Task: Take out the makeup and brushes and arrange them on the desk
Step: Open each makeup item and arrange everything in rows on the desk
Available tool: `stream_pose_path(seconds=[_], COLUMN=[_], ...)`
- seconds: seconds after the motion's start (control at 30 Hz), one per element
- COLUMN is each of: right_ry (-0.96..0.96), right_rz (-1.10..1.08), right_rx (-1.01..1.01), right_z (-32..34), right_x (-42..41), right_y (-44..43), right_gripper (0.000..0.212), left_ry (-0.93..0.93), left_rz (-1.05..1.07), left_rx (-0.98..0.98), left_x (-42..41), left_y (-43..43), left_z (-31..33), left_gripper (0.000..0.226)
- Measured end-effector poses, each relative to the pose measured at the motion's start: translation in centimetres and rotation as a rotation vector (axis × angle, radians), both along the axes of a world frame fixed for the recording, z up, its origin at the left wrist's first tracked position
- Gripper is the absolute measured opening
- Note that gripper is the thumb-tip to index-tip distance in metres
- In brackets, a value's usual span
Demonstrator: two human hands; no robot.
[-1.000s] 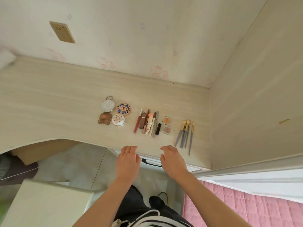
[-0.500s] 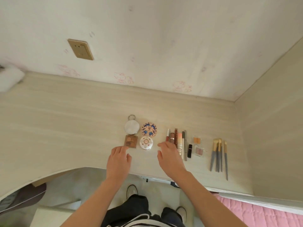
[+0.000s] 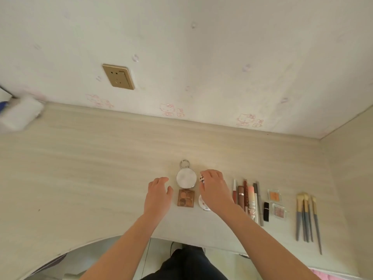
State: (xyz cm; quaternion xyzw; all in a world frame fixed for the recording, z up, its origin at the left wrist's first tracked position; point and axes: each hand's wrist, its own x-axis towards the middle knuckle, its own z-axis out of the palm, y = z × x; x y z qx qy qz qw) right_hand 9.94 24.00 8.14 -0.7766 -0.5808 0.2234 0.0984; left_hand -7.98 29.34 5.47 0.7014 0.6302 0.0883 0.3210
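On the pale wooden desk the makeup lies in a row. My right hand curls over the patterned round compact, thumb and fingers around it; only its left edge shows. My left hand hovers open, just left of the brown eyeshadow palette. A round silver mirror with a ring lies between the hands. A white round compact peeks out under my right wrist. Further right lie lip tubes and pencils, a black lipstick, two small clear blush pans, and several brushes.
A gold wall socket sits on the back wall. A white blurred object rests at the desk's far left. A wooden side panel closes the right. The desk's front edge curves inward over my dark trousers.
Both hands moved forward from the desk's front edge to the compacts. My right hand has come down on the patterned compact. The view tilted up toward the wall.
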Motion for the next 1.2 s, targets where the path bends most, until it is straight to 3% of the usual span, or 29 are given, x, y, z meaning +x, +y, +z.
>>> stream_pose_path(seconds=[0.3, 0.63, 0.93, 1.07, 1.2], right_ry=[-0.126, -0.051, 0.115, 0.282, 0.455], right_rz=[0.081, 0.141, 0.028, -0.131, -0.259], right_rx=[-0.172, -0.257, -0.237, -0.193, -0.078], right_z=[-2.7, -3.8, -2.9, -2.7, -2.3], right_x=[0.8, 0.4, 0.3, -0.2, -0.3], right_y=[4.2, 5.1, 5.3, 5.4, 6.0], right_gripper=[0.041, 0.041, 0.031, 0.033, 0.021], left_ry=[0.021, 0.152, -0.077, -0.344, -0.477], left_rz=[0.091, 0.122, 0.293, 0.421, 0.458], left_rx=[-0.119, -0.044, -0.068, -0.118, -0.107], left_x=[3.0, 4.5, 5.5, 5.9, 5.7], left_y=[0.9, 1.1, 0.6, 0.8, 1.4], left_z=[-1.9, -3.3, -2.9, -2.0, -1.1], left_gripper=[0.043, 0.034, 0.025, 0.018, 0.014])
